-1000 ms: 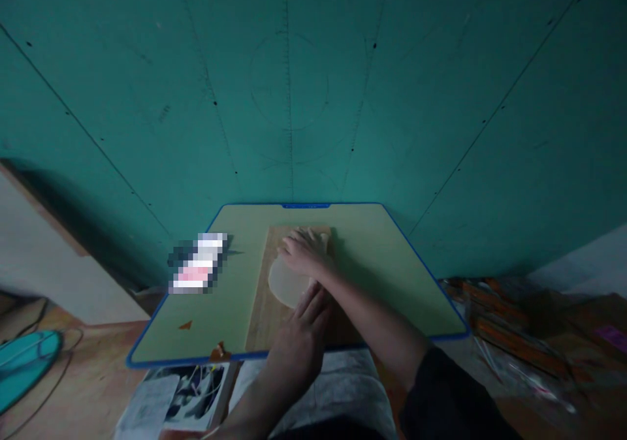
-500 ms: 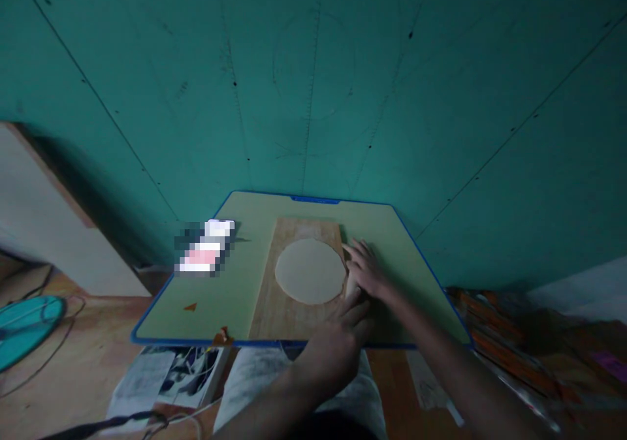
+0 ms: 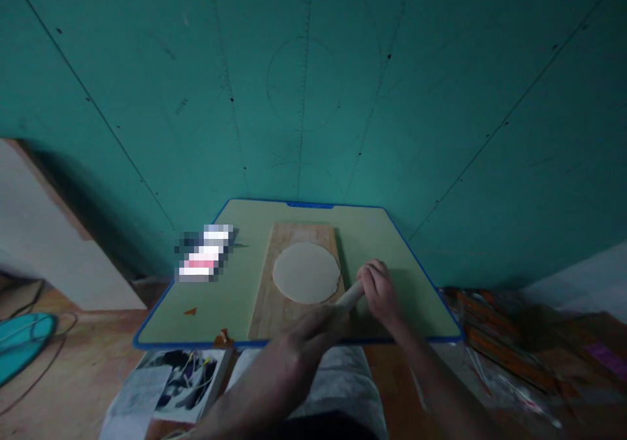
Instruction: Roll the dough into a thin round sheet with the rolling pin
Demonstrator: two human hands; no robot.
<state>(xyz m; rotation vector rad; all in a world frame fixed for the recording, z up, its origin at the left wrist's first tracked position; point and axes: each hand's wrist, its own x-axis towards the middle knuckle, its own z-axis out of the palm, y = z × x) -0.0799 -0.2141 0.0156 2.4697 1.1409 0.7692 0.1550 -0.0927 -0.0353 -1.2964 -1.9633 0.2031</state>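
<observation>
A thin, pale round sheet of dough point(image 3: 306, 272) lies flat on the wooden board point(image 3: 264, 313). Off its lower right side, a light rolling pin point(image 3: 349, 296) slants across the board's right edge. My right hand point(image 3: 379, 290) is closed round the pin's far end, right of the board. Toward its near end my left hand point(image 3: 306, 339) grips it, somewhat blurred, over the board's front edge. The pin is clear of the dough, and my hands cover both of its ends.
The board rests on a small pale-green table point(image 3: 406, 283) with a blue rim. A pixelated phone point(image 3: 206, 254) stands at its left side. Small brown scraps point(image 3: 224, 337) lie near the front edge. A green wall point(image 3: 304, 100) rises behind; orange-brown packages point(image 3: 509, 342) lie at right.
Both hands have shifted the rolling pin off the dough's right edge, turning it to a slant. My right hand's spread fingers have closed round its far end. The view has shifted slightly.
</observation>
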